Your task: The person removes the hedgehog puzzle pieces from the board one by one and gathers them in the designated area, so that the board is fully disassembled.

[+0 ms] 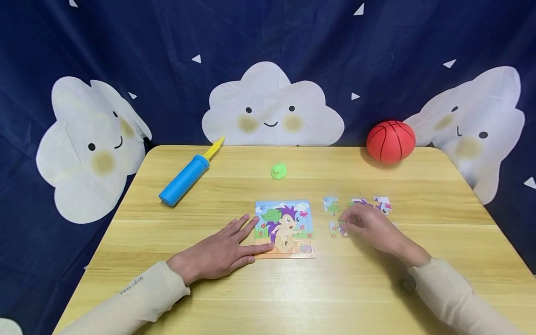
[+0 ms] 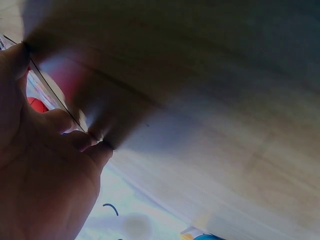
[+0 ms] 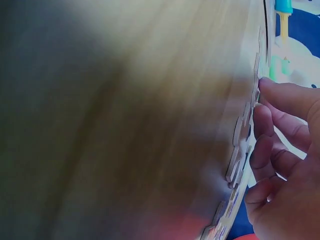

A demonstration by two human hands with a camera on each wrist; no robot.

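In the head view, a square hedgehog puzzle [image 1: 289, 232] lies on the table. My left hand [image 1: 217, 251] lies flat with spread fingers, its fingertips resting on the puzzle's left side. To the right lie several loose puzzle pieces, among them a green-leaf piece [image 1: 330, 205] and a pink-butterfly piece [image 1: 383, 203]. My right hand [image 1: 372, 229] is over them with curled fingers, its thumb and index finger pinching at a puzzle piece [image 1: 337, 229] low on the table. The hand hides part of the group. The right wrist view shows the thumb and fingertips against the piece edges [image 3: 239, 135].
A green rubber duck [image 1: 278, 171] sits behind the puzzle. At the back left lies a blue hand pump [image 1: 184, 180] with a yellow nozzle. A red ball [image 1: 391, 142] rests at the back right of the wooden table [image 1: 276, 298], before a dark blue cloud-print curtain [image 1: 268, 32].
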